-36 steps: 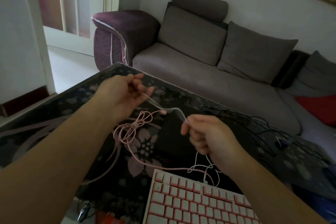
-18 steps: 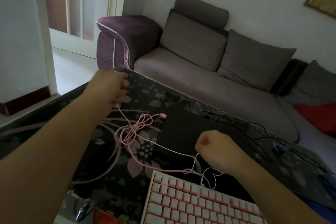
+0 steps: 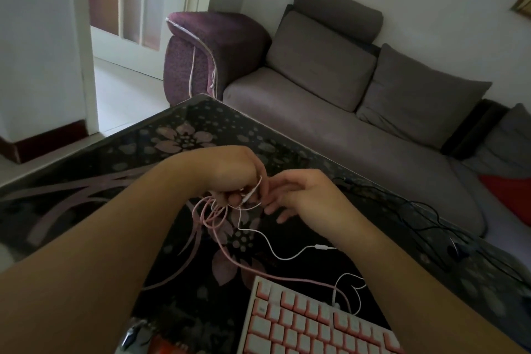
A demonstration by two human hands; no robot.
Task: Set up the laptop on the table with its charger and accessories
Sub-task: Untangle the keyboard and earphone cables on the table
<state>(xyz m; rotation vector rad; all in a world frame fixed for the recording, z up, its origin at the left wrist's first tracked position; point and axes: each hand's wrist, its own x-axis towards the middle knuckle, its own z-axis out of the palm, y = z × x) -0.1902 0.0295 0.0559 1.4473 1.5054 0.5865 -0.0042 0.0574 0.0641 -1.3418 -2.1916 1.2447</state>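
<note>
Both hands meet just above the middle of the frame, over a dark glass table (image 3: 86, 181) printed with pale flowers. The left hand (image 3: 230, 171) is curled into a loose fist, its fingers closed around a bunch of pink cable (image 3: 209, 217) and thin white cable (image 3: 268, 244); loops of both hang out below the fist. The right hand (image 3: 304, 195) sits just beside it, fingers loosely spread and pointing left toward the fist, their tips near the cables; whether any of them actually pinches a strand is hard to tell, since the knuckles of the left hand hide that spot.

The pink cable trails down and right from the loops to the upper edge of a pink-and-white keyboard (image 3: 310, 325) at the bottom centre of the frame. The white cable snakes right across the table to a small inline piece, passes under the right forearm, and curls again beside the keyboard's upper right corner.

At the right edge of the table lie tangled black cables (image 3: 413, 207). A grey sofa (image 3: 330, 112) with a purple armrest fills the upper right of the frame behind the table, and a doorway opens at the upper left
</note>
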